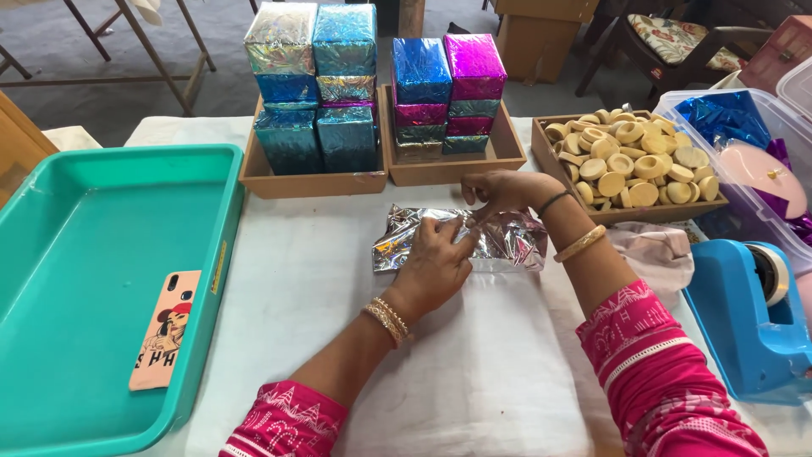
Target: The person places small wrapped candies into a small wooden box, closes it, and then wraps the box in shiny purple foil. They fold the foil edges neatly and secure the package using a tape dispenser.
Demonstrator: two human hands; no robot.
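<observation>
Two wooden trays [315,181] at 12 o'clock hold stacked foil-wrapped boxes [315,85], blue, silver and pink. At table centre lies the crinkled silver foil packet [507,245]; the left hand [436,267] presses it flat, the right hand [507,190] pinches its upper edge with fingers together.

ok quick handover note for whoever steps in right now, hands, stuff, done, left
Left hand: pressing down on the silver foil parcel on the white table cover.
Right hand: pinching the foil's top edge, mid-fold.
Done: wrapped foil boxes stacked in two wooden trays.
Left: this parcel is not yet closed; wooden tray of round tan pieces at right is full.
Blue tape dispenser at far right; green tray at left holds only a phone.
</observation>
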